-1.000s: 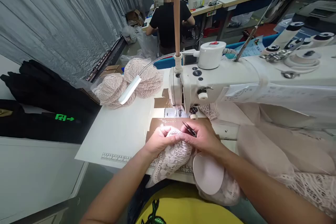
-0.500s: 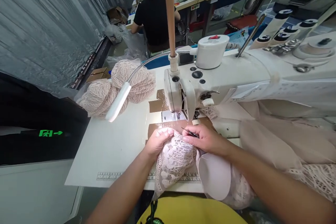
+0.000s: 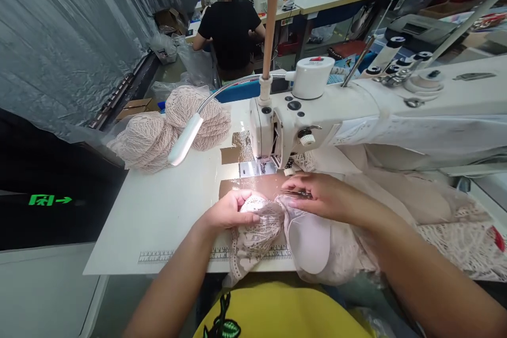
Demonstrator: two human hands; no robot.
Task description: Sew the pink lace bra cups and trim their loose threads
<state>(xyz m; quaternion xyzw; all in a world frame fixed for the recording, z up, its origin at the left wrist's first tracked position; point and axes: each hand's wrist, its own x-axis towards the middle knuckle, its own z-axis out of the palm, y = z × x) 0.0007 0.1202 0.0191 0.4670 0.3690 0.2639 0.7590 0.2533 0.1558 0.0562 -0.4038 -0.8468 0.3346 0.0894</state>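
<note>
My left hand [image 3: 227, 212] pinches the upper left edge of a pale pink lace bra cup [image 3: 264, 227] at the front of the sewing table. In my right hand [image 3: 328, 198] is a small pair of dark thread snips [image 3: 297, 194], their tips pointing left. The right thumb rests at the fabric edge beside the cup. A smooth plain bra cup [image 3: 311, 243] of the same garment hangs below that hand. Just beyond both hands stands the sewing machine [image 3: 317, 116], with its needle plate [image 3: 249, 169] lit.
Stacked lace cups [image 3: 146, 140] lie at the table's back left, beneath a gooseneck lamp [image 3: 186, 139]. More pink fabric [image 3: 412, 195] spreads to the right under the machine arm. A printed ruler [image 3: 156, 257] runs along the front edge. Ahead, a co-worker [image 3: 229, 31] sits at another machine.
My right hand has drawn slightly away from my left, with the snips turned flatter. My left hand now has its thumb laid across the lace cup. The view has shifted a little.
</note>
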